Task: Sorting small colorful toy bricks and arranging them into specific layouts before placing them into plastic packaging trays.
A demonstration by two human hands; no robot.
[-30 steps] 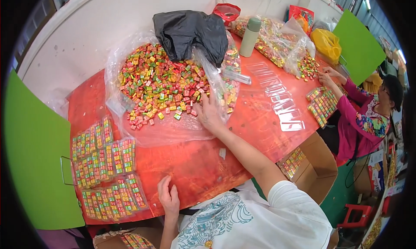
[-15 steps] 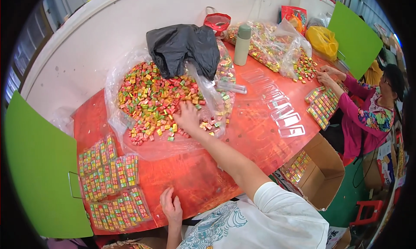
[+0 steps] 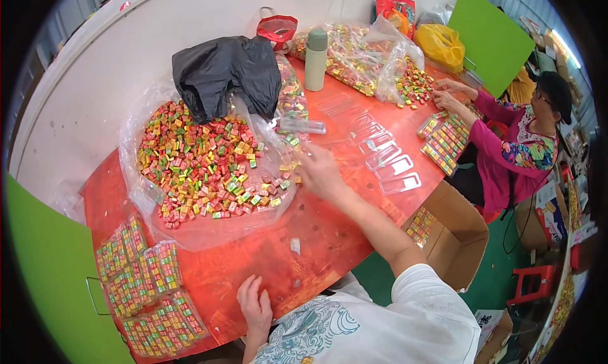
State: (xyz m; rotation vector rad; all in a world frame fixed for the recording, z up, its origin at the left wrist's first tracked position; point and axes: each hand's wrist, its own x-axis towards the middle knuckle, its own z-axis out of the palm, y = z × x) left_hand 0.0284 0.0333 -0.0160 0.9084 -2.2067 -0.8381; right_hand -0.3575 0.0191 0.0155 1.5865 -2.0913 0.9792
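My right hand (image 3: 318,172) reaches over the right edge of a clear plastic bag (image 3: 209,234), its fingers stretched out and apart beside a few loose pieces. Within the spread bag lies a big heap of small wrapped candies (image 3: 196,168) in red, yellow, green and orange. A clear plastic tube-like piece (image 3: 303,126) lies just beyond my fingers. At the table's front edge rests my left hand (image 3: 255,302), empty, fingers loosely apart. To its left are several flat clear packs filled with candies (image 3: 149,288), laid in overlapping rows.
A black plastic bag (image 3: 228,73) covers the heap's back. Behind stand a pale green bottle (image 3: 315,60) and a red pouch (image 3: 277,30). Empty clear trays (image 3: 389,164) line the right side. A co-worker (image 3: 516,139) handles candies there, above an open cardboard box (image 3: 459,237).
My right hand has left the middle of the candy heap and moved right to the bag's edge. The whole view has shifted, and my left hand stays by the table edge.
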